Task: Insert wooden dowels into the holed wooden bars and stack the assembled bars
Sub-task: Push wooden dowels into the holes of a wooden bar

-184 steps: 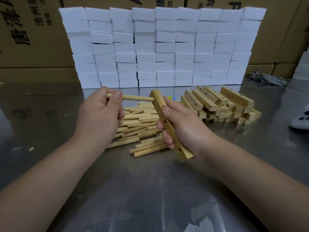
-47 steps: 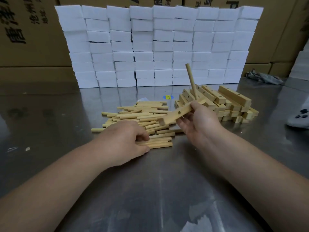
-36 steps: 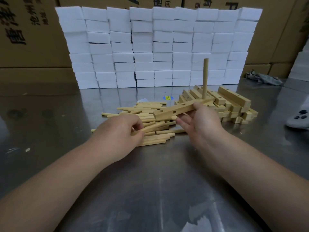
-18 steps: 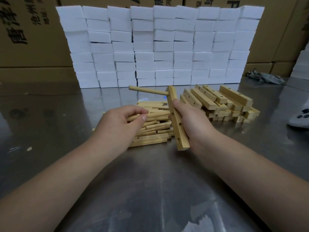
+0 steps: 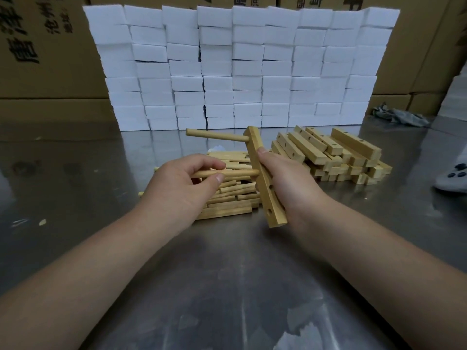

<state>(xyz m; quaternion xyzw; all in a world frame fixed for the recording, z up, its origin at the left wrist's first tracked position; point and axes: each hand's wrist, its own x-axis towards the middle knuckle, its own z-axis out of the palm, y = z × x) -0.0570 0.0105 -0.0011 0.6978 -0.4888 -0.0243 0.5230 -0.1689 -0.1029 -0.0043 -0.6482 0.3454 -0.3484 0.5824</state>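
My right hand (image 5: 290,183) grips a holed wooden bar (image 5: 267,195) held nearly upright above the table. One dowel (image 5: 214,135) sticks out to the left from the bar's top hole. My left hand (image 5: 182,188) pinches a second dowel (image 5: 237,172) whose right tip meets the bar at a lower hole. Two more holes show near the bar's lower end. Behind my hands lies a heap of loose dowels (image 5: 227,200). A stack of holed bars (image 5: 333,155) sits to the right.
A wall of white foam blocks (image 5: 240,69) stands behind the wood on the steel table (image 5: 227,286), with cardboard boxes (image 5: 45,59) beyond. A grey controller (image 5: 454,180) lies at the right edge, a crumpled cloth (image 5: 399,117) at back right.
My left hand picked a dowel from the heap and brought its tip against the bar. My right hand turned the bar from lying flat to nearly upright, the first dowel now pointing left.
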